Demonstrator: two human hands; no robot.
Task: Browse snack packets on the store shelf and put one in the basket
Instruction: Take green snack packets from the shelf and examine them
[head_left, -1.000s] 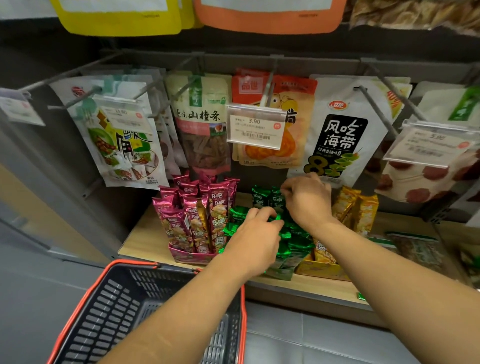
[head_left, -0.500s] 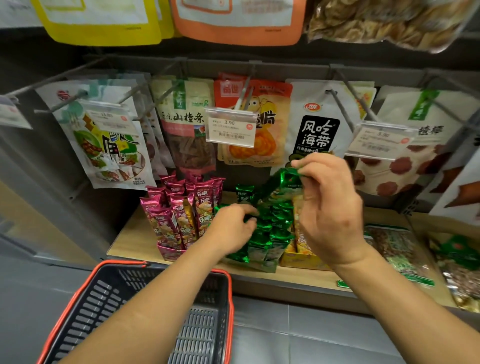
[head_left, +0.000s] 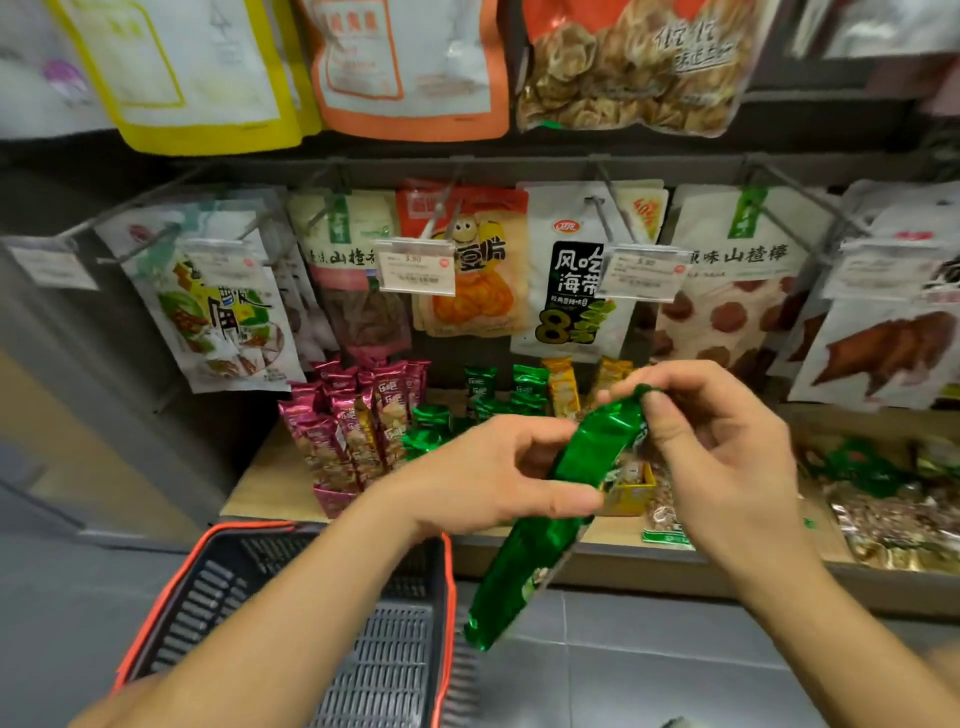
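A long shiny green snack packet (head_left: 540, 551) hangs tilted in front of the shelf, off to the right of the basket. My right hand (head_left: 722, 467) pinches its top end between thumb and fingers. My left hand (head_left: 488, 478) grips its middle from the left, thumb across the front. The dark plastic basket (head_left: 441, 613) with a red rim stands on the floor at lower left, under my left forearm. More green packets (head_left: 527, 387) stand in a box on the wooden shelf (head_left: 260, 483), between pink packets (head_left: 358, 421) and yellow packets (head_left: 563, 387).
Above the shelf, metal hooks carry hanging snack bags (head_left: 566, 280) with price tags (head_left: 415, 265). A higher row of bags (head_left: 410, 67) hangs over that. Flat packets (head_left: 893, 499) lie on the shelf at the right. Grey tiled floor (head_left: 649, 675) runs below.
My right hand has lifted one green packet out of the box and drawn it toward me. My left hand left the box and took hold of the packet's middle. The camera tilted up.
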